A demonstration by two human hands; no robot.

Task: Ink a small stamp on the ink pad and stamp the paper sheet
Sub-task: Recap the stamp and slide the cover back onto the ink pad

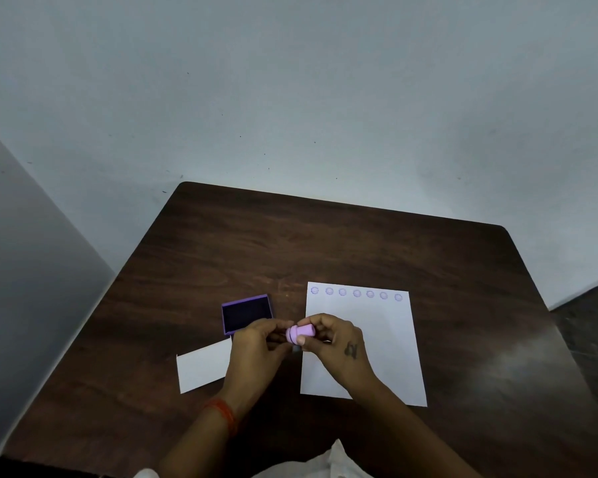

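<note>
A small pink stamp (300, 333) lies sideways in the air between my two hands, above the left edge of the white paper sheet (370, 343). My right hand (339, 343) grips its handle end. My left hand (259, 343) pinches its base end. The sheet carries a row of several faint purple round prints along its top edge. The purple ink pad (246, 313) sits open on the table just left of the sheet, behind my left hand, its dark pad showing.
A smaller white card (202, 369) lies on the dark wooden table (325, 243) to the left of my left wrist. A grey wall stands close behind the table, and the floor drops away at the right.
</note>
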